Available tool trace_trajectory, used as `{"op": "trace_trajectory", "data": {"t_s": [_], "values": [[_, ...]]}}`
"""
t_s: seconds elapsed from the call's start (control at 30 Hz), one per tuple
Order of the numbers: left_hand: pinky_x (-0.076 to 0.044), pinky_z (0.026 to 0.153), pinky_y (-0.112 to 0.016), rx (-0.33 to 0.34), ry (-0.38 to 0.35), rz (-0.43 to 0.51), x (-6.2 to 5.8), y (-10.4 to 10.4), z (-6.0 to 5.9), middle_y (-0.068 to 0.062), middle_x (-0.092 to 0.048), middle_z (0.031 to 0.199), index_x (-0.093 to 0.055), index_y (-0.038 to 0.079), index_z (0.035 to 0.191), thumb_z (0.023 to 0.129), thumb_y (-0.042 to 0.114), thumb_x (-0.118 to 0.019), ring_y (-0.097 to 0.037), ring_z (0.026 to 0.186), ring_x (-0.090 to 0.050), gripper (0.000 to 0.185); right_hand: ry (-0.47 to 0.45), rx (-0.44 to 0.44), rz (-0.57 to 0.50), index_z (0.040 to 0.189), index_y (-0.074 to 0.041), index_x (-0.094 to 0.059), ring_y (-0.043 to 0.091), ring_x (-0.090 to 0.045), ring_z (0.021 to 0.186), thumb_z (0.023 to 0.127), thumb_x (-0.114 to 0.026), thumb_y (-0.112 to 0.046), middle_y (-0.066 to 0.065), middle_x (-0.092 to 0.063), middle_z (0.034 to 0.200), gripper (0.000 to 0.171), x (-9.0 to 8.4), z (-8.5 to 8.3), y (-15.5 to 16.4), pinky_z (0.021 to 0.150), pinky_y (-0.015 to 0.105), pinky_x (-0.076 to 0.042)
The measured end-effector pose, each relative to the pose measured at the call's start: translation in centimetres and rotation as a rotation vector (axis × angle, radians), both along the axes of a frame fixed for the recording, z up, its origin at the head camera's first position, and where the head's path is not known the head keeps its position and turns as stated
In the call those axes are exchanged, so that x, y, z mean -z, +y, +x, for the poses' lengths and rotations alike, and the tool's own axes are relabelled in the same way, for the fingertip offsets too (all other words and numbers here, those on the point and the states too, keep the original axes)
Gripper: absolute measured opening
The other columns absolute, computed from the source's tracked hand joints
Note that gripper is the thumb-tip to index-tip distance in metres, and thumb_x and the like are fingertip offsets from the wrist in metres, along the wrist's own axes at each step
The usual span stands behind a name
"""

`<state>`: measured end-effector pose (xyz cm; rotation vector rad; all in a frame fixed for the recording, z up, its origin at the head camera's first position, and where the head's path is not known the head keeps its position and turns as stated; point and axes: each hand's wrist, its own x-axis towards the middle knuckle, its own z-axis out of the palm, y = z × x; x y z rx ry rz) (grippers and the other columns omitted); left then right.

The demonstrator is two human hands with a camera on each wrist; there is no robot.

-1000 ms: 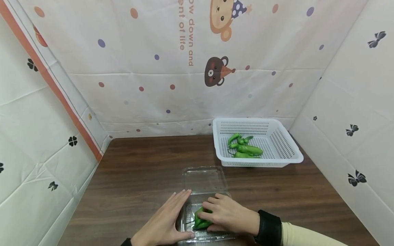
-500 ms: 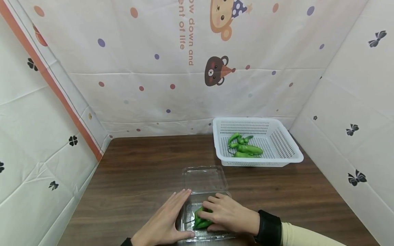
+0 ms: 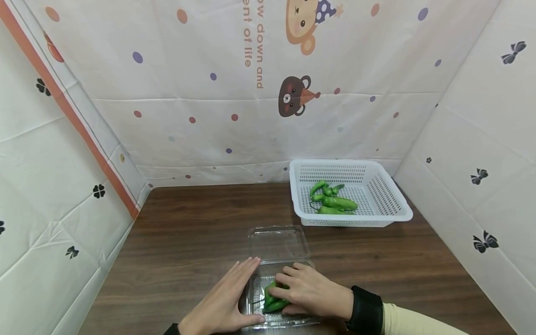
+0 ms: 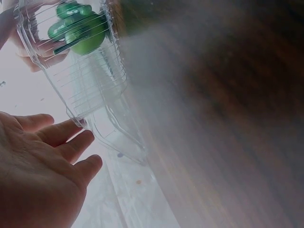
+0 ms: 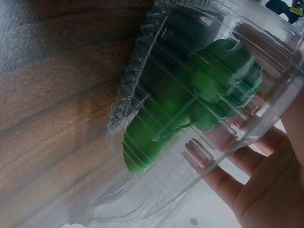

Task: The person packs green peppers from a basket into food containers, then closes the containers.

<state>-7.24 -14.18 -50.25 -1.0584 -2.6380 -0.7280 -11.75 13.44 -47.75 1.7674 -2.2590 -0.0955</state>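
A clear plastic clamshell box (image 3: 257,289) lies on the table with its lid (image 3: 278,244) folded back, away from the person. Inside its base are several green peppers (image 3: 273,304), partly covered by the fingers. My right hand (image 3: 307,291) reaches over the box's right side and grips the peppers with curled fingers; the right wrist view shows these fingers (image 5: 218,178) through the clear wall. At the box's left side, my left hand (image 3: 226,302) has its fingers extended and thumb spread along the front. In the left wrist view, its fingertips are right at the rim.
A white perforated plastic basket (image 3: 356,221) holding several more green peppers (image 3: 338,203) stands at the back right of the brown wooden table (image 3: 201,228). Patterned white cloth (image 3: 188,79) hangs behind the table and on both sides.
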Motion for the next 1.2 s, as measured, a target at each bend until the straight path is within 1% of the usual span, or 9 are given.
{"op": "trace_trajectory", "data": {"t_s": [0.3,0.57,0.9,1.07,1.13,1.2], "values": [[-0.037,0.117,-0.054,0.0,-0.003,-0.004,0.03,-0.05,0.0,-0.005,-0.033,0.165,-0.03,0.003,0.161,0.081,0.066,-0.077,-0.034,0.147,-0.039,0.112,-0.013,-0.006,-0.01,0.131,-0.029,-0.061,0.009,-0.055,0.092,0.096,-0.063,-0.059,-0.008,-0.061,0.11,0.046,0.01,-0.04,0.11,0.074,0.025,-0.047],[-0.037,0.116,-0.056,0.008,-0.02,0.013,0.0,-0.04,-0.01,-0.004,-0.031,0.166,-0.03,0.004,0.161,0.079,0.063,-0.081,-0.035,0.148,-0.038,0.113,-0.023,-0.006,-0.036,0.129,-0.029,-0.061,0.009,-0.054,0.09,0.093,-0.066,-0.061,-0.008,-0.06,0.109,0.048,0.15,-0.05,0.16,0.072,0.025,-0.047],[-0.037,0.117,-0.055,0.015,-0.008,0.002,-0.03,-0.1,-0.08,-0.006,-0.032,0.166,-0.029,0.003,0.161,0.081,0.064,-0.079,-0.036,0.148,-0.038,0.113,-0.015,-0.014,-0.037,0.129,-0.029,-0.061,0.008,-0.054,0.09,0.095,-0.064,-0.061,-0.008,-0.06,0.11,0.047,0.11,-0.11,0.15,0.071,0.025,-0.047],[-0.036,0.117,-0.055,0.013,-0.018,0.003,-0.2,-0.04,-0.06,-0.004,-0.03,0.167,-0.023,0.009,0.164,0.081,0.063,-0.08,-0.034,0.149,-0.037,0.114,-0.014,-0.021,-0.057,0.128,-0.029,-0.062,0.008,-0.054,0.09,0.096,-0.064,-0.06,-0.008,-0.06,0.109,0.045,-0.08,-0.13,0.18,0.072,0.025,-0.049],[-0.034,0.119,-0.053,0.009,-0.044,0.013,-0.25,0.02,-0.07,-0.001,-0.028,0.168,-0.02,0.014,0.165,0.08,0.062,-0.08,-0.031,0.151,-0.034,0.115,-0.008,-0.027,-0.069,0.128,-0.028,-0.063,0.009,-0.054,0.089,0.096,-0.064,-0.06,-0.008,-0.06,0.107,0.045,-0.26,-0.2,0.18,0.072,0.025,-0.049],[-0.032,0.12,-0.051,0.005,-0.06,0.022,-0.28,0.07,-0.1,0.0,-0.027,0.168,-0.019,0.016,0.165,0.08,0.061,-0.081,-0.029,0.152,-0.032,0.115,0.006,-0.03,-0.08,0.128,-0.028,-0.063,0.009,-0.054,0.089,0.096,-0.064,-0.06,-0.008,-0.06,0.107,0.045,-0.51,-0.37,0.19,0.072,0.025,-0.049]]}}
